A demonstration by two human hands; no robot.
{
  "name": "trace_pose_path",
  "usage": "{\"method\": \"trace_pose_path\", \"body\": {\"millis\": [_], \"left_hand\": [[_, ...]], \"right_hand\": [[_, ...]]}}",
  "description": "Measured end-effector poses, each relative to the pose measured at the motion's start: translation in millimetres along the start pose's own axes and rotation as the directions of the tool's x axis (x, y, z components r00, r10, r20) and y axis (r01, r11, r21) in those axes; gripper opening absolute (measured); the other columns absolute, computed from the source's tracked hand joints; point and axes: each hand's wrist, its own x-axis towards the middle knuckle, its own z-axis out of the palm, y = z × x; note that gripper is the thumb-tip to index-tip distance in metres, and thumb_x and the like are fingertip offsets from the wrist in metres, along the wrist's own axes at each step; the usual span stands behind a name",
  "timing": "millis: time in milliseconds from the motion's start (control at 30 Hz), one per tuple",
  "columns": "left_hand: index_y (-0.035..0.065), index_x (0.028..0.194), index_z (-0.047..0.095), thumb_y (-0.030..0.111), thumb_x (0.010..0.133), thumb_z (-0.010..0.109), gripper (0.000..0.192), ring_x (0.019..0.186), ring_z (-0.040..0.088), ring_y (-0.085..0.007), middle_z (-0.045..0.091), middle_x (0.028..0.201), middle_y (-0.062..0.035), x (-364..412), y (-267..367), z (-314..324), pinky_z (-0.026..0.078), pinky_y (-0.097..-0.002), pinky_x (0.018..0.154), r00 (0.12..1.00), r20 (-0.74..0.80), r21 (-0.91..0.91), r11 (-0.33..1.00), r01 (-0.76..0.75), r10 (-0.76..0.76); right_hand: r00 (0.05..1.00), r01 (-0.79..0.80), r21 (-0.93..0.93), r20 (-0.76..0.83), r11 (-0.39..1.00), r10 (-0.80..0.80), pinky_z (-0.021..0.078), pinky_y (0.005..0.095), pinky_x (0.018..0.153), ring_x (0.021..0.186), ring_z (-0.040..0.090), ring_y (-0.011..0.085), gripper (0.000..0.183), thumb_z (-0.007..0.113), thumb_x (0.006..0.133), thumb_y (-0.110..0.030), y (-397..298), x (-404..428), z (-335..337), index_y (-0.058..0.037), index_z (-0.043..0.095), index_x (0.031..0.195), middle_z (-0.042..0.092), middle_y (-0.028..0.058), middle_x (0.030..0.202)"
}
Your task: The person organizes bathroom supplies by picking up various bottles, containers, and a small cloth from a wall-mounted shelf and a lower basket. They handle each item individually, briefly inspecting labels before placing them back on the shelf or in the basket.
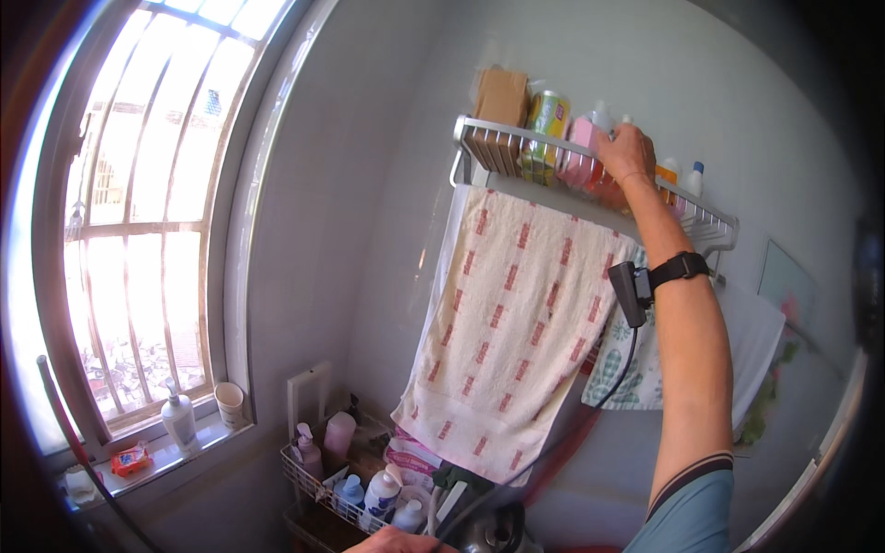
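My right hand (628, 153) reaches up to the wire wall shelf (719, 220), its fingers bent among the bottles behind the front rail. A pale cap (627, 119) shows just above the fingers; whether I grip that bottle is hidden. Left of the hand stand a pink container (582, 135), a green and yellow canister (550, 114) and a brown cardboard box (500, 97). To its right is a bottle with a blue cap (697, 168). Only part of my left hand (401, 541) appears at the bottom edge, near a wire rack (325, 494); its fingers are out of sight.
Below the shelf hang a cream towel with red marks (511, 318) and a green-patterned cloth (622, 366). A cable (626, 373) trails from my wrist device (630, 294). Pump bottles (381, 494) crowd the rack. On the windowsill are a lotion bottle (180, 422) and a paper cup (229, 405).
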Motion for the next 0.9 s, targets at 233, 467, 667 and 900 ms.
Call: {"method": "trace_pose_path", "body": {"millis": [233,467,667,900], "left_hand": [[-0.0018,0.099,0.067,0.024,0.101,0.057,0.027,0.057,0.054,-0.0068,0.060,0.068,-0.0008,20,4,-10,0.044,-0.0248,0.052,0.972,0.222,0.330,0.931,-0.154,0.082],[-0.0010,0.094,0.065,0.028,0.101,0.057,0.031,0.056,0.058,-0.0132,0.064,0.070,-0.0065,42,-11,-18,0.047,-0.0299,0.053,0.923,0.273,0.493,0.785,-0.376,0.270],[-0.0019,0.089,0.064,0.024,0.099,0.057,0.029,0.052,0.061,-0.0220,0.064,0.064,-0.0130,49,-2,-15,0.046,-0.0344,0.050,0.908,0.226,0.536,0.734,-0.418,0.352],[-0.0021,0.079,0.061,0.024,0.096,0.059,0.031,0.053,0.058,-0.0361,0.058,0.063,-0.0212,43,-8,-3,0.043,-0.0425,0.050,0.876,0.196,0.677,0.585,-0.446,0.441]], "right_hand": [[0.881,-0.201,0.006,0.438,0.980,0.178,0.0537,0.0404,0.087,0.101,0.069,0.0356,0.063,0.067,0.080,-0.053,-23,22,18,0.0082,0.071,0.094,0.070,0.0260,0.101],[0.935,-0.040,-0.166,0.340,0.985,0.095,0.0570,0.0366,0.076,0.084,0.073,0.0298,0.070,0.076,0.072,-0.056,-23,42,37,0.0068,0.070,0.103,0.073,0.0199,0.096],[0.877,-0.139,-0.104,0.449,0.985,0.171,0.0558,0.0383,0.081,0.091,0.072,0.0290,0.059,0.077,0.072,-0.045,-21,51,46,0.0046,0.071,0.103,0.071,0.0208,0.105],[0.918,-0.296,-0.079,0.251,0.952,0.306,0.0543,0.0402,0.088,0.102,0.069,0.0315,0.049,0.071,0.070,-0.035,-35,25,34,-0.0031,0.072,0.108,0.071,0.0201,0.109]]}}
